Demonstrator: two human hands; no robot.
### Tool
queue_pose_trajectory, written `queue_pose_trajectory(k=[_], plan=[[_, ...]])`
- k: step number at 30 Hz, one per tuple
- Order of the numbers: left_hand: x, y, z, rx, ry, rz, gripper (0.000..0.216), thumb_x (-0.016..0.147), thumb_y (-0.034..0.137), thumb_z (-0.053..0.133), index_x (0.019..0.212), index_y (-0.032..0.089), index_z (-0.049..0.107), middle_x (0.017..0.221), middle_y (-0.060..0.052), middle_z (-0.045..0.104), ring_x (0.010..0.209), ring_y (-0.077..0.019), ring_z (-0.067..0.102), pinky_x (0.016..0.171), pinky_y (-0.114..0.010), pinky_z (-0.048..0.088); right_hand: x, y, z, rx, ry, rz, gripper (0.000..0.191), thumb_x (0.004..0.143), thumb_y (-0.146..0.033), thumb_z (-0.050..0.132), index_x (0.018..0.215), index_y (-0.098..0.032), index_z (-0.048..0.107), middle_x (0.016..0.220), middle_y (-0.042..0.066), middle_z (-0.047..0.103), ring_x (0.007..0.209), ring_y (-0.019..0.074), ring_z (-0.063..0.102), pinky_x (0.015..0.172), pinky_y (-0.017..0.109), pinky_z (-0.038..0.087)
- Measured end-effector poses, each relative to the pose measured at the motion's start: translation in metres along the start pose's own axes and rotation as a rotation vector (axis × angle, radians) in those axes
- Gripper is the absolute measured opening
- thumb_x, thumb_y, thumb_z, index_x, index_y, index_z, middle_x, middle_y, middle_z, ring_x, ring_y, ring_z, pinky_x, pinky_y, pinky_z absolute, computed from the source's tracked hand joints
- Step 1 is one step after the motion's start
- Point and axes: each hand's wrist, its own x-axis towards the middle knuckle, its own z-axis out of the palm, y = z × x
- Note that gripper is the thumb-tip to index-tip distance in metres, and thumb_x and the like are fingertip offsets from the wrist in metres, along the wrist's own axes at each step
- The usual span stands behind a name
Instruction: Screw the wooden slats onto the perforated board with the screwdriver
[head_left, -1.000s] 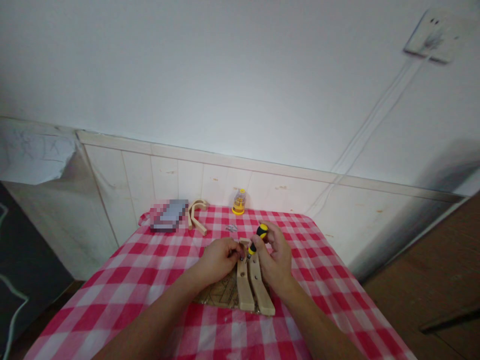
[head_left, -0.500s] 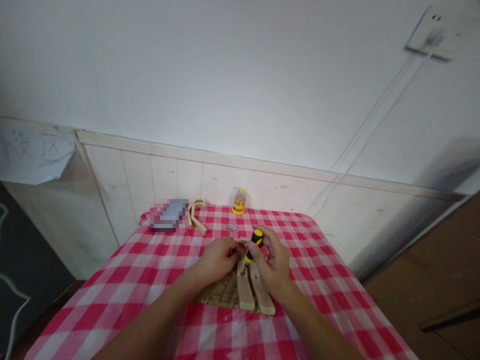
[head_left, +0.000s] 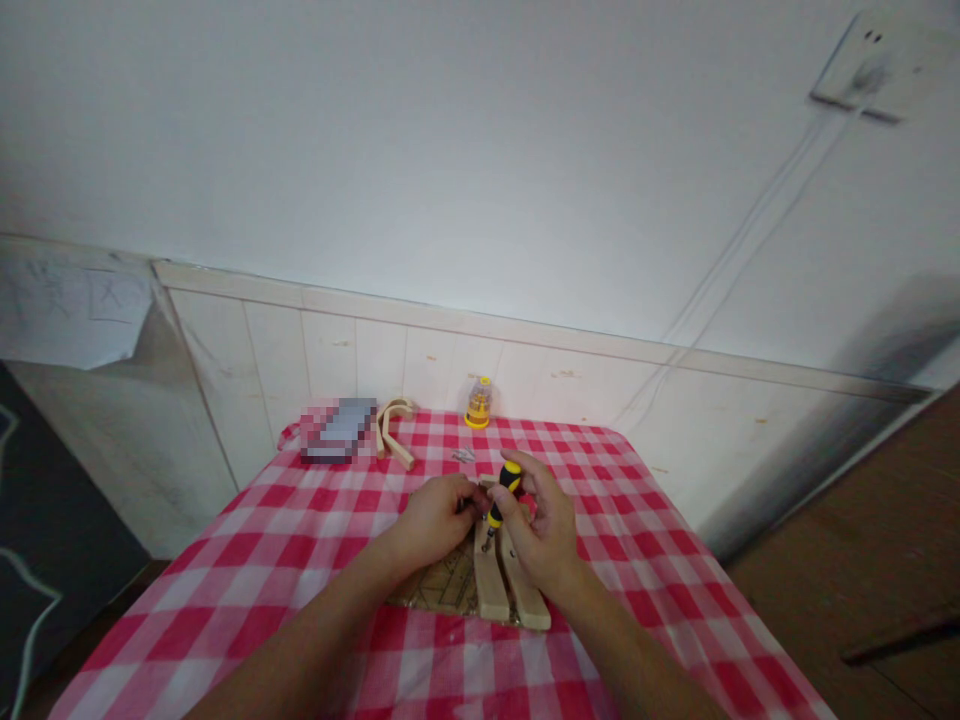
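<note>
The right hand (head_left: 551, 520) has its thumb and fingers closed around the handle of a yellow-and-black screwdriver (head_left: 494, 515). The handle tilts, its yellow cap showing above the thumb and its grip running down between the fingertips toward the near left. Below them, the thin metal shaft reaches the left one of two pale, bent wooden strips, its tip at about the middle of that left strip (head_left: 491, 588). The right strip (head_left: 529, 595) lies just beside it, partly under the right hand.

The left hand (head_left: 439, 515) rests at the far part of the left strip, fingers curled and fingertips bunched close to the screwdriver's left side; whether they pinch anything small cannot be told. Both strips lie on a flat brown panel with dark line patterns (head_left: 442, 585), which shows to their left.

All this sits on a red-and-white checked tablecloth (head_left: 420, 680). Beyond the hands lie small silvery metal pieces (head_left: 463, 456), with a yellow, clear-topped container (head_left: 478, 405) standing farther off. At far left are curved pale wooden pieces (head_left: 397, 450), beside a pixelated grey object (head_left: 337, 430).
</note>
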Motion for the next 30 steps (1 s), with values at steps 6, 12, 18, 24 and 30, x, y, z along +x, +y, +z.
queue_pose_trajectory(k=[6,12,18,24,30], plan=[[0.0001,-0.0002,-0.0001,-0.004,0.002,0.013,0.025,0.080,0.016,0.051,0.088,0.018,0.075,0.091,-0.006,0.077,0.086,-0.0227,0.070,0.077,-0.030,0.051,0.0025,-0.0033,0.0009,-0.009,0.032,0.003,0.031,0.088,-0.023,0.062,0.119,-0.024,0.059,0.084,0.002,0.069,0.071,0.0176,0.068,0.066,0.030,0.054],[0.0007,-0.0005,0.0001,0.019,0.004,0.003,0.026,0.079,0.014,0.051,0.088,0.018,0.075,0.092,-0.005,0.077,0.086,-0.0225,0.070,0.075,-0.029,0.050,0.0040,-0.0067,0.0001,-0.014,0.043,0.013,0.026,0.088,-0.024,0.064,0.113,-0.023,0.058,0.075,-0.001,0.066,0.064,0.0162,0.065,0.061,0.028,0.052],[-0.0001,0.0023,-0.0005,-0.008,0.007,0.016,0.026,0.078,0.013,0.050,0.087,0.019,0.074,0.090,-0.004,0.077,0.084,-0.0213,0.070,0.075,-0.029,0.050,0.0047,-0.0071,0.0009,-0.016,0.072,0.020,0.025,0.087,-0.025,0.065,0.110,-0.023,0.058,0.071,-0.003,0.061,0.061,0.0147,0.060,0.059,0.027,0.050],[-0.0002,0.0044,-0.0015,-0.007,0.004,0.026,0.027,0.078,0.013,0.050,0.086,0.019,0.074,0.089,-0.004,0.077,0.083,-0.0213,0.070,0.074,-0.029,0.050,0.0049,-0.0044,0.0028,0.008,0.101,0.044,0.025,0.085,-0.025,0.067,0.108,-0.023,0.058,0.071,-0.004,0.058,0.060,0.0138,0.059,0.058,0.026,0.050],[-0.0007,0.0025,-0.0003,0.002,0.013,0.024,0.026,0.080,0.013,0.050,0.087,0.019,0.074,0.089,-0.004,0.077,0.083,-0.0208,0.070,0.074,-0.029,0.050,0.0036,-0.0002,0.0035,0.012,0.105,0.047,0.025,0.086,-0.026,0.068,0.107,-0.023,0.057,0.072,-0.003,0.060,0.060,0.0136,0.060,0.057,0.025,0.050]])
